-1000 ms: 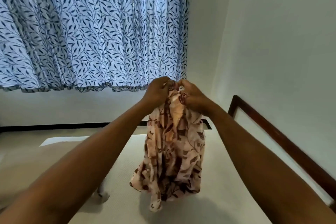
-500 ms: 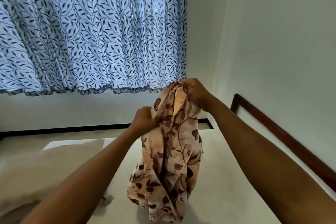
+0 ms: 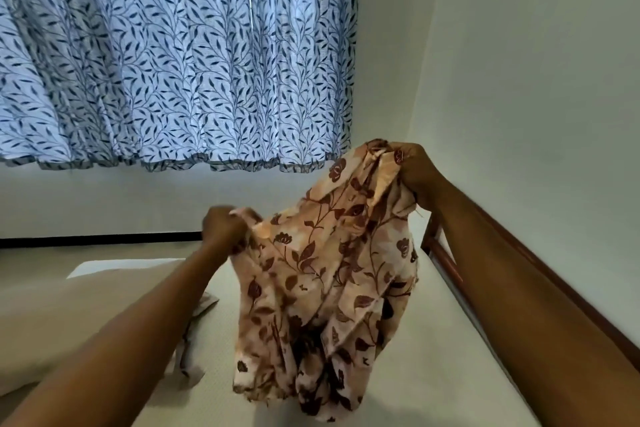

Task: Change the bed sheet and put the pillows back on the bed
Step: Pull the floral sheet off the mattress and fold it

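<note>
A peach bed sheet (image 3: 329, 281) printed with brown flowers hangs bunched above the bare cream mattress (image 3: 433, 340). My right hand (image 3: 414, 170) grips its top edge, held high near the wall. Lower and to the left, my left hand (image 3: 223, 225) grips another part of the same edge. The stretch of cloth between the two hands is partly spread; the rest dangles in folds, its lower end touching the mattress. A plain cream pillow (image 3: 69, 315) lies on the left side of the bed, partly behind my left forearm.
A dark wooden bed frame rail (image 3: 526, 253) runs along the right wall. A blue leaf-patterned curtain (image 3: 173, 55) hangs over the far wall. A small scrap of pale cloth (image 3: 187, 357) lies beside the pillow.
My hands were together at the top of the sheet. The left hand has slid down and to the left along the edge, the right has shifted right, and the cloth has opened out.
</note>
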Demonstrator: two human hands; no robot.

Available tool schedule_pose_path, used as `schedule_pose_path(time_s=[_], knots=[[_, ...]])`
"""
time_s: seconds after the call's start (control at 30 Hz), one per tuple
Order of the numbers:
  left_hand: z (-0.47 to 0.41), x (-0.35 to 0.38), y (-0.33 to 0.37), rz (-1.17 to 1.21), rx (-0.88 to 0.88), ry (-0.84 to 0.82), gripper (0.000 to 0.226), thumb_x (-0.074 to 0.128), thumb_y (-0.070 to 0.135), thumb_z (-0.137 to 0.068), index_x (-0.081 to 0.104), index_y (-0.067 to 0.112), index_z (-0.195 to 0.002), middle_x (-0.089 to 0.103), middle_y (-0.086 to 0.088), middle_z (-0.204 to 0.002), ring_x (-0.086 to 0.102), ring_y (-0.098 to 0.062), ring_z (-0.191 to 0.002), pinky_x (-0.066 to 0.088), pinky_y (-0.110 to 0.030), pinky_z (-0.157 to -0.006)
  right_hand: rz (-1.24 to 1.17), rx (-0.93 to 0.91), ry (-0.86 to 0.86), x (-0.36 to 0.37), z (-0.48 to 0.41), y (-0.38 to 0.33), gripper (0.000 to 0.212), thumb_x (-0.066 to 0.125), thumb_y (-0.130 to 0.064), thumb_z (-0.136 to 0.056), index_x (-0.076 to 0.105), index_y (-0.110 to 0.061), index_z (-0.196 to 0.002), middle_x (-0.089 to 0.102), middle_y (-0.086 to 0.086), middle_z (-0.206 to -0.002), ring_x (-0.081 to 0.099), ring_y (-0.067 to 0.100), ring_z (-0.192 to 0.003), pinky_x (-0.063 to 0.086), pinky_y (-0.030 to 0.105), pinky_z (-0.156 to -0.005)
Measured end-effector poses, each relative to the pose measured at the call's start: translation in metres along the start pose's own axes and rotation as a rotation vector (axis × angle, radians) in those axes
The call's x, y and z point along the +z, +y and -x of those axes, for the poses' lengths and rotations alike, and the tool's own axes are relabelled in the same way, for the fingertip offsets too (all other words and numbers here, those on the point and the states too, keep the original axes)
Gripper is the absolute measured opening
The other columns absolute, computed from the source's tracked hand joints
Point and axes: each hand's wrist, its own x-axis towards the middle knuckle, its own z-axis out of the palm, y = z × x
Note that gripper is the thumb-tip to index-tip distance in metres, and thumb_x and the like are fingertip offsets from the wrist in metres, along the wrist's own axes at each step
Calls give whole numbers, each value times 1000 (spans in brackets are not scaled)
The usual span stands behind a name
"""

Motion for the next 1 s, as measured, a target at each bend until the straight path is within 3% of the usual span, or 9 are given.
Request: schedule_pose_path(time_s=[0.13,0.23,0.37,0.47,0.53,0.67,0.77,0.87,1.0], knots=[[20,5,105,-25,393,-156,40,61,17,-86,49,14,-49,47,-1,-50,44,-16,-54,29,-27,-51,155,-64,-261,47,2,-1,31,62,9,-91,70,-5,-117,75,7,-109,71,15,-98,57,27,-86],[29,9,144,-138,484,-253,29,61,14,-82,52,18,-54,50,1,-56,47,-14,-59,31,-27,-52,272,-84,-426,80,3,2,43,60,12,-86,63,-5,-127,69,13,-117,68,20,-107,57,31,-93],[23,2,116,-99,405,-398,10,75,24,-84,71,15,-83,67,-2,-81,66,-20,-81,55,-31,-69,416,-95,-364,73,-3,15,17,62,-2,-80,72,-15,-75,68,6,-74,61,6,-67,48,31,-68],[20,-6,75,-189,299,-525,16,76,25,-88,72,10,-84,71,-8,-79,70,-19,-70,56,-29,-62,436,-42,-283,63,-9,24,10,64,-3,-82,66,2,-74,64,24,-75,58,17,-69,44,33,-70],[19,-5,49,-364,284,-433,14,70,19,-89,72,6,-82,71,-12,-81,69,-26,-76,50,-31,-62,408,-20,-223,60,-12,29,9,63,0,-84,67,8,-81,67,28,-82,61,23,-71,49,36,-72],[7,-12,2,-447,205,-145,14,63,9,-81,66,7,-68,64,-15,-69,65,-35,-74,42,-32,-60,384,45,-87,47,-18,31,15,68,-14,-81,79,-6,-89,77,12,-85,73,34,-88,59,44,-81],[-6,-32,-9,-418,248,38,14,64,10,-82,63,9,-68,63,-18,-69,63,-36,-70,36,-31,-58,400,84,-15,34,-25,41,44,68,-36,-69,75,0,-94,75,19,-90,71,37,-93,58,55,-82],[-9,-46,6,-199,314,27,13,68,13,-88,71,10,-76,65,-8,-67,60,-26,-64,38,-31,-54,400,112,9,27,-29,48,35,69,-29,-73,76,-2,-94,76,16,-90,73,33,-93,60,51,-83],[-17,-66,22,248,197,-62,11,74,2,-84,77,12,-81,74,-12,-76,71,-23,-66,59,-32,-59,387,171,24,27,-31,51,19,67,-15,-78,73,2,-85,74,22,-89,70,28,-75,56,38,-70]])
